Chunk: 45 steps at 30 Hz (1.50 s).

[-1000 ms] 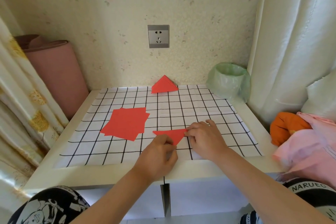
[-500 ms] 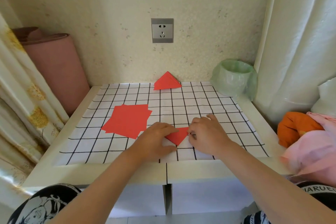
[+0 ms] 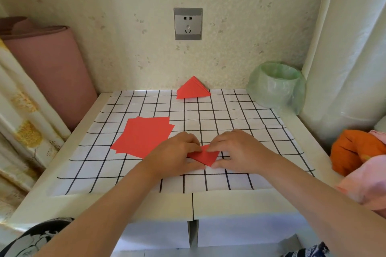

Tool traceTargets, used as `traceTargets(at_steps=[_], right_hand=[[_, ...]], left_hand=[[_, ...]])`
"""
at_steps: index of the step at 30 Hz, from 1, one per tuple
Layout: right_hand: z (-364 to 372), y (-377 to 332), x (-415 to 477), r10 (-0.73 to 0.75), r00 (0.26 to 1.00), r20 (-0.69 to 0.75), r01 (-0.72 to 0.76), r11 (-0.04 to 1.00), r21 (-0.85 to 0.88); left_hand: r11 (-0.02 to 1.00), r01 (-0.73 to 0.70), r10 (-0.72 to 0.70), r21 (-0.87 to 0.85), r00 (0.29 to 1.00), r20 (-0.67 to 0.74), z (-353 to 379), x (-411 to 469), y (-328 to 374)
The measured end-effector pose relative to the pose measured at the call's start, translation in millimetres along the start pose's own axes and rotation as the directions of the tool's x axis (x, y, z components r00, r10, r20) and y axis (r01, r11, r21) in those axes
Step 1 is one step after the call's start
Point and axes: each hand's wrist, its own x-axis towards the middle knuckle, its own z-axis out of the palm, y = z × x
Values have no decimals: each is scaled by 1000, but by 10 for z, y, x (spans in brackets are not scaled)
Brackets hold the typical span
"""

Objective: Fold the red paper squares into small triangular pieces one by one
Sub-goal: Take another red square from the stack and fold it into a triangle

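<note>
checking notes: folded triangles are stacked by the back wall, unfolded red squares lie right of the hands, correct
No: the head view shows the unfolded red squares left of the left hand and right hand holding the folded piece. The rest holds.

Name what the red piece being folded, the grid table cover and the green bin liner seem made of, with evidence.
Red piece: thin matte paper; it holds sharp flat creases. Grid table cover: probably paper or thin vinyl sheet; it lies flat with a printed pattern. Green bin liner: thin translucent plastic film, wrinkled and glossy.

white table (image 3: 229, 204), black-grid sheet (image 3: 240, 123) on it, green-bagged bin (image 3: 275, 85) at corner
</note>
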Motion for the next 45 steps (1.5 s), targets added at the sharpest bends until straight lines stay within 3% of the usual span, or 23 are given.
traceTargets(at_steps=[6, 11, 14, 16, 19, 21, 28, 31, 36, 45], right_hand=[[38, -14, 35, -18, 999, -48, 18, 1000, -5], [-29, -17, 17, 79, 996, -35, -74, 988, 135], [-42, -3, 17, 229, 968, -102, -189, 934, 304], [-88, -23, 39, 363, 926, -103, -273, 834, 479], [-209, -40, 87, 418, 906, -63, -288, 721, 630], [-293, -69, 98, 411, 911, -28, -280, 667, 690], [-358, -139, 127, 473, 881, 27, -324, 559, 764], [-379, -188, 133, 451, 886, 108, -366, 536, 761], [-385, -258, 175, 437, 886, 155, -399, 547, 736], [-316, -384, 269, 470, 882, 49, -369, 621, 692]], left_hand=[[997, -48, 50, 67, 998, -26, 27, 29, -69], [968, -81, 128, 236, 973, -190, 53, 39, -8], [995, 50, -30, 89, 976, -215, 1, 57, 98], [970, 161, -192, -183, 968, -165, -56, 81, 169], [718, 302, -400, -627, 917, -16, -196, 123, 288], [544, 357, -453, -759, 887, 92, -256, 147, 337], [422, 502, -460, -755, 836, 299, -355, 159, 376], [360, 450, -500, -817, 833, 238, -375, 168, 416], [347, 455, -577, -820, 793, 196, -379, 191, 444], [391, 440, -598, -808, 789, 140, -388, 174, 408]])
